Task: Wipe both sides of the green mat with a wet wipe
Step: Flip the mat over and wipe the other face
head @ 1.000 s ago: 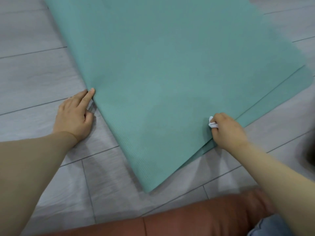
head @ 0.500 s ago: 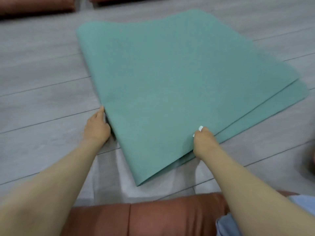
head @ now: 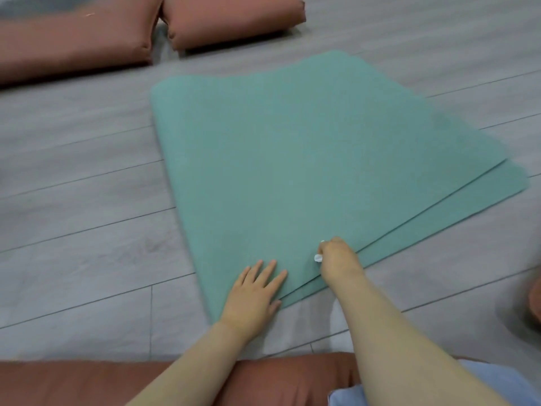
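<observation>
The green mat point(head: 307, 171) is lying folded double on the grey plank floor point(head: 82, 230), the left hand point(head: 254, 294) pressing flat, fingers point(head: 265, 272) spread wide, on its near corner while the right hand point(head: 339, 259) is clenching a white wet wipe point(head: 318, 257) against the top layer's edge.

You will find nothing to read here: no text, label, brand, number or sign shows anywhere in view. The green mat point(head: 307, 159) is plain on its whole visible face, the cushions at 11 and 12 o'clock point(head: 231, 19) carry no tag or print, and the floor point(head: 82, 230) planks bear only wood grain.
</observation>
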### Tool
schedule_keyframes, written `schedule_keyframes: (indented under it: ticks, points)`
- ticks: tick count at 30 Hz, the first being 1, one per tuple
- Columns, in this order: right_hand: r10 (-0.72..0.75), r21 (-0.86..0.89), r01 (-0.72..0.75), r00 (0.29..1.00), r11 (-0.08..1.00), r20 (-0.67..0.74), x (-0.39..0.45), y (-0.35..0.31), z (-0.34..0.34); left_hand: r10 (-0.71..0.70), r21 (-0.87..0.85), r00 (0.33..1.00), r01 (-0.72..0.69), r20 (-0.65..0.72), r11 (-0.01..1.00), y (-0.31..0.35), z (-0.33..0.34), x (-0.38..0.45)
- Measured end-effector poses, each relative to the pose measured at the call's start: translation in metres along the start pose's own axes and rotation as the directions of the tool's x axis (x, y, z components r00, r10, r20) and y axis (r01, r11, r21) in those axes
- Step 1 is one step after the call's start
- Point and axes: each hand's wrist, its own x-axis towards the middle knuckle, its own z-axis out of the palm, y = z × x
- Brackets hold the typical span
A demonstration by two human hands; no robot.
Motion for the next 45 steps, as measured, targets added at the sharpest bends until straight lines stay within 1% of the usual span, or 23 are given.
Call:
schedule_keyframes:
  ticks: [4, 9, 12, 15, 17, 19, 20, 22, 24, 25, 26, 27, 28, 29, 30, 31, 32, 33, 34, 37, 39, 42, 45]
  points:
    - [0.004, -0.024, -0.004, 1.0, 1.0, -0.001, 0.003, 0.003, -0.001, 0.097, 0.056, 0.995, -0.099, 0.039, 0.993, -0.009, 0.004, -0.004]
    - [0.104, -0.056, -0.107, 0.992, 0.993, -0.068, -0.003, 0.015, -0.002, 0.214, -0.002, 0.974, -0.214, -0.076, 0.977, -0.038, 0.004, -0.023]
    - [0.052, -0.097, -0.051, 0.999, 0.994, 0.001, -0.012, 0.009, 0.0, 0.243, -0.002, 0.967, -0.244, -0.081, 0.97, -0.057, 0.003, -0.043]
    - [-0.072, -0.124, 0.083, 0.993, 0.989, 0.089, -0.029, -0.015, 0.012, 0.188, -0.099, 0.982, -0.186, 0.018, 0.978, -0.076, -0.002, -0.06]
    - [-0.158, -0.111, 0.177, 0.974, 0.978, 0.162, -0.039, -0.027, 0.022, 0.129, -0.083, 0.991, -0.125, 0.039, 0.989, -0.089, -0.007, -0.073]
    - [-0.233, -0.099, 0.259, 0.948, 0.961, 0.217, -0.046, -0.034, 0.031, 0.068, -0.139, 0.997, -0.062, 0.045, 0.988, -0.105, -0.011, -0.087]
    - [-0.256, -0.098, 0.284, 0.939, 0.954, 0.228, -0.049, -0.037, 0.033, 0.067, -0.153, 0.997, -0.062, 0.025, 0.986, -0.111, -0.01, -0.093]
    - [-0.281, -0.095, 0.307, 0.934, 0.947, 0.22, -0.051, -0.043, 0.036, 0.077, -0.221, 0.993, -0.094, -0.084, 0.971, -0.118, -0.008, -0.102]
    - [-0.281, -0.11, 0.306, 0.938, 0.946, 0.202, -0.054, -0.048, 0.039, 0.011, -0.349, 0.976, -0.088, -0.218, 0.933, -0.119, -0.007, -0.105]
    - [-0.278, -0.115, 0.303, 0.941, 0.946, 0.195, -0.055, -0.05, 0.039, -0.06, -0.417, 0.956, -0.069, -0.288, 0.906, -0.119, -0.006, -0.104]
    - [-0.272, -0.114, 0.296, 0.943, 0.948, 0.189, -0.057, -0.05, 0.04, -0.17, -0.486, 0.917, -0.029, -0.36, 0.873, -0.119, -0.008, -0.103]
    - [-0.266, -0.113, 0.29, 0.946, 0.95, 0.187, -0.059, -0.05, 0.04, -0.328, -0.585, 0.864, 0.049, -0.381, 0.81, -0.123, -0.003, -0.102]
    - [-0.261, -0.109, 0.283, 0.948, 0.953, 0.183, -0.061, -0.051, 0.039, -0.513, -0.704, 0.797, 0.162, -0.32, 0.691, -0.127, -0.003, -0.101]
    - [-0.256, -0.103, 0.277, 0.95, 0.955, 0.178, -0.063, -0.051, 0.039, -0.668, -0.837, 0.733, 0.281, -0.129, 0.47, -0.133, -0.007, -0.099]
    - [-0.253, -0.097, 0.273, 0.952, 0.957, 0.173, -0.065, -0.051, 0.039, -0.712, -0.916, 0.693, 0.352, 0.115, 0.194, -0.135, -0.011, -0.099]
    - [-0.251, -0.089, 0.269, 0.953, 0.959, 0.17, -0.066, -0.051, 0.039, -0.631, -0.91, 0.693, 0.411, 0.349, -0.052, -0.135, -0.013, -0.1]
    - [-0.243, -0.082, 0.259, 0.956, 0.962, 0.165, -0.068, -0.051, 0.038, -0.497, -0.854, 0.7, 0.476, 0.513, -0.211, -0.131, -0.019, -0.1]
    - [-0.23, -0.078, 0.244, 0.961, 0.967, 0.156, -0.07, -0.051, 0.037, -0.404, -0.8, 0.69, 0.532, 0.6, -0.279, -0.127, -0.023, -0.1]
    - [-0.212, -0.073, 0.224, 0.966, 0.972, 0.145, -0.071, -0.05, 0.037, -0.35, -0.768, 0.684, 0.558, 0.64, -0.315, -0.124, -0.025, -0.099]
    - [-0.159, -0.055, 0.165, 0.982, 0.985, 0.098, -0.075, -0.046, 0.031, -0.322, -0.757, 0.684, 0.594, 0.654, -0.274, -0.115, -0.03, -0.095]
    - [-0.134, -0.036, 0.136, 0.989, 0.99, 0.058, -0.078, -0.045, 0.022, -0.321, -0.783, 0.715, 0.557, 0.621, -0.275, -0.108, -0.037, -0.092]
    - [-0.112, 0.043, 0.112, 0.994, 0.993, -0.007, -0.082, -0.048, 0.003, -0.363, -0.821, 0.738, 0.482, 0.569, -0.308, -0.088, -0.054, -0.091]
    - [-0.087, 0.123, 0.093, 0.995, 0.988, -0.051, -0.093, -0.055, -0.02, -0.473, -0.849, 0.705, 0.438, 0.528, -0.295, -0.073, -0.065, -0.086]
